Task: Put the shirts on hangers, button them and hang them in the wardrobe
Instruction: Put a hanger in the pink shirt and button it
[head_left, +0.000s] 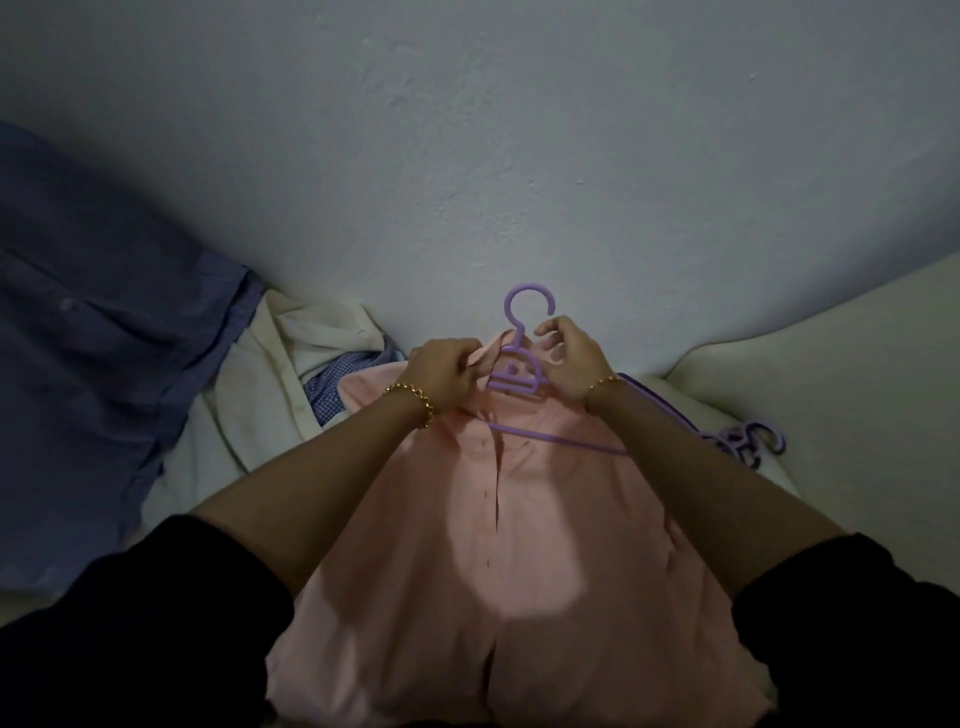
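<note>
A pink shirt (519, 545) lies spread on the bed in front of me, front side up, its placket running down the middle. A purple hanger (514, 374) sits inside its neck, with the hook pointing toward the wall. My left hand (441, 371) pinches the left side of the pink collar beside the hanger's neck. My right hand (569, 358) grips the right side of the collar, fingers curled round the cloth. The hanger's lower bar (561, 441) shows across the open chest.
A blue shirt (104, 338) lies spread at the left. A cream shirt (291, 374) and a blue checked one (337, 384) are heaped behind the pink one. Spare purple hangers (743, 441) rest on the pale bedding (831, 389) at the right. A plain wall (519, 156) stands ahead.
</note>
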